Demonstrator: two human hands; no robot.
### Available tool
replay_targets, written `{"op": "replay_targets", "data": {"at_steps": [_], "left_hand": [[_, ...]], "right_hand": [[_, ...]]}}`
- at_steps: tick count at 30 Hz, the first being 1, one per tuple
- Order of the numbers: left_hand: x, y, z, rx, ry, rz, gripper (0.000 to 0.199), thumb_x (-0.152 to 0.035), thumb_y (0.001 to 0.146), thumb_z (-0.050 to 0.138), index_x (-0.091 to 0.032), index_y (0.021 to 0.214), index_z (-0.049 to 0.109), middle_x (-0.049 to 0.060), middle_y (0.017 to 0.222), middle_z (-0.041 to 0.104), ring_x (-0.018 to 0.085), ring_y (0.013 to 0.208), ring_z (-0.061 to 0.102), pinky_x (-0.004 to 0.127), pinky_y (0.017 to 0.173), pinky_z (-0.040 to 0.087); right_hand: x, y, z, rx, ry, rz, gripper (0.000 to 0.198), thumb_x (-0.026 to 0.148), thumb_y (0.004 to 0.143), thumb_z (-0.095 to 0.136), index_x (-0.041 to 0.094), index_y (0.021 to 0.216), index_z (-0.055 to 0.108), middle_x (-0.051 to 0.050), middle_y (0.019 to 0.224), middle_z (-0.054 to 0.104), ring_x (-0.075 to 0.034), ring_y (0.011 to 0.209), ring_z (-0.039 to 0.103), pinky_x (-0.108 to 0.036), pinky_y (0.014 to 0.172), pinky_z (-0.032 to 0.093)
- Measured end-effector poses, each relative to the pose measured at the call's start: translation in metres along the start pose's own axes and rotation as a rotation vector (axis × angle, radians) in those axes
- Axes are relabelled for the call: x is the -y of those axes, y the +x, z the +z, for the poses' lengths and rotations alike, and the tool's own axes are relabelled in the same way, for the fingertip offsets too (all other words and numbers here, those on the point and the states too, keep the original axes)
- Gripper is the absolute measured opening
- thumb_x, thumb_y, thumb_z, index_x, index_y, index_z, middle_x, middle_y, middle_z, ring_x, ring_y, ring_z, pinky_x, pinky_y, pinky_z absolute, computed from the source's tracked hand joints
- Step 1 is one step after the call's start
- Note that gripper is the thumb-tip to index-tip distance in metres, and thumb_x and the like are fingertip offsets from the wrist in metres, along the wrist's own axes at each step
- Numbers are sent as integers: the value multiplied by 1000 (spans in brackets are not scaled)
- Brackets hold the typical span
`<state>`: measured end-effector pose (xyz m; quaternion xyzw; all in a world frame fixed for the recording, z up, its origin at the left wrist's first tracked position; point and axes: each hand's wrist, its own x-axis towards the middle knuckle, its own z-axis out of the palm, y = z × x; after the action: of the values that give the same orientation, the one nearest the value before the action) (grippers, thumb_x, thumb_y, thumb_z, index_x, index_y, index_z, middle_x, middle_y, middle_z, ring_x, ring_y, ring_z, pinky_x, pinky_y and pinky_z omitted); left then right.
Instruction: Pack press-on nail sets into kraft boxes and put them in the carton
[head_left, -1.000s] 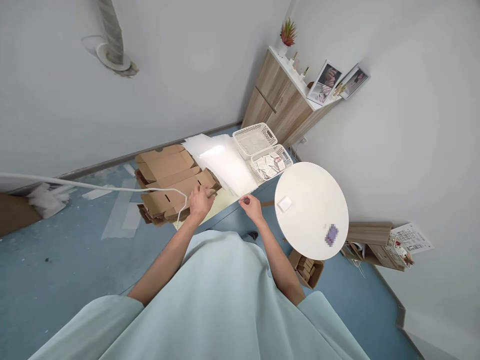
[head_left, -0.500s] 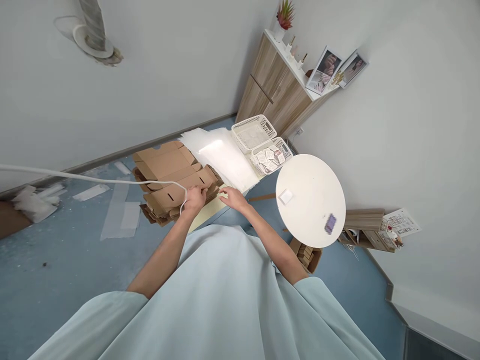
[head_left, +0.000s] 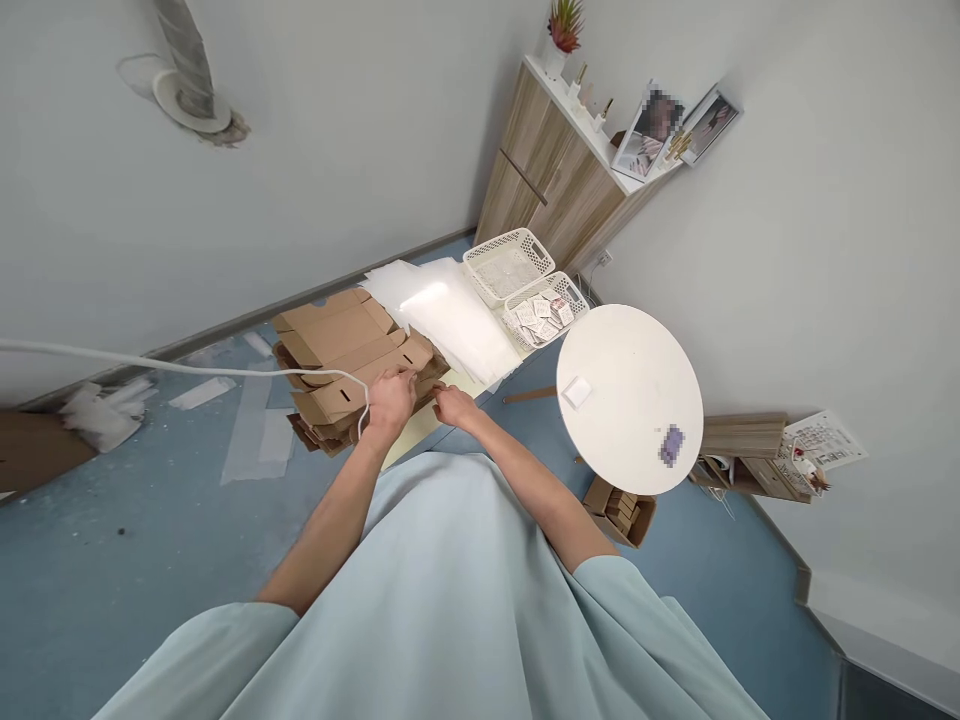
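Observation:
A pile of flattened brown cardboard boxes (head_left: 341, 335) lies on the near end of a low table. My left hand (head_left: 391, 398) bends its fingers over the front edge of the top flattened cardboard box (head_left: 375, 375). A white cable passes by that wrist. Close on its right, my right hand (head_left: 455, 407) has its fingers drawn together at the right end of the same cardboard, where the fingertips are partly hidden. Beyond the pile, white translucent sheets (head_left: 450, 305) lie spread out.
Two white baskets stand past the sheets; the nearer basket (head_left: 583, 308) holds small printed packets. To the right is a round white table (head_left: 630, 400), with an open carton (head_left: 637, 525) below it. A wooden cabinet (head_left: 517, 150) stands behind. Scraps (head_left: 105, 415) litter the floor at left.
My right hand has moved slightly left and down, and its spread fingers have closed at the cardboard's edge. The left hand stays on the box. The view has shifted a little.

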<state>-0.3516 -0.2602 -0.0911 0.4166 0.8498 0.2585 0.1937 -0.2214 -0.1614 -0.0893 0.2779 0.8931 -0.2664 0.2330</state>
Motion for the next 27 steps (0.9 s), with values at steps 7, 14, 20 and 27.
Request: {"op": "replay_targets", "data": {"at_steps": [7, 14, 20, 27], "left_hand": [[-33, 36, -22, -333, -365, 101, 52, -31, 110, 38, -21, 153, 65, 13, 154, 67, 30, 148, 59, 50, 128, 45], [-123, 40, -50, -318, -264, 473, 56, -31, 115, 36, -36, 170, 47, 3, 166, 58, 28, 163, 43, 56, 133, 39], [-232, 10, 1, -140, -251, 914, 55, -20, 114, 34, -24, 165, 55, 10, 161, 63, 25, 158, 50, 51, 131, 44], [-311, -21, 117, 178, -221, 1288, 57, -7, 109, 36, -19, 159, 60, 13, 159, 63, 24, 157, 50, 51, 130, 47]], "right_hand": [[-11, -7, -16, -83, 273, -96, 47, 24, 103, 63, 20, 149, 66, -12, 156, 67, -30, 137, 69, -44, 117, 56], [-79, -77, -106, -702, 700, -4, 44, 52, 106, 63, 22, 135, 76, -11, 136, 78, -25, 116, 75, -38, 103, 62], [-153, -185, -147, -1127, 894, 106, 59, 71, 99, 65, 19, 123, 77, -10, 117, 79, -24, 112, 74, -36, 93, 61], [-241, -276, -89, -1352, 1027, 424, 43, 60, 91, 73, 17, 94, 73, -5, 89, 75, -21, 89, 69, -35, 88, 58]]}}
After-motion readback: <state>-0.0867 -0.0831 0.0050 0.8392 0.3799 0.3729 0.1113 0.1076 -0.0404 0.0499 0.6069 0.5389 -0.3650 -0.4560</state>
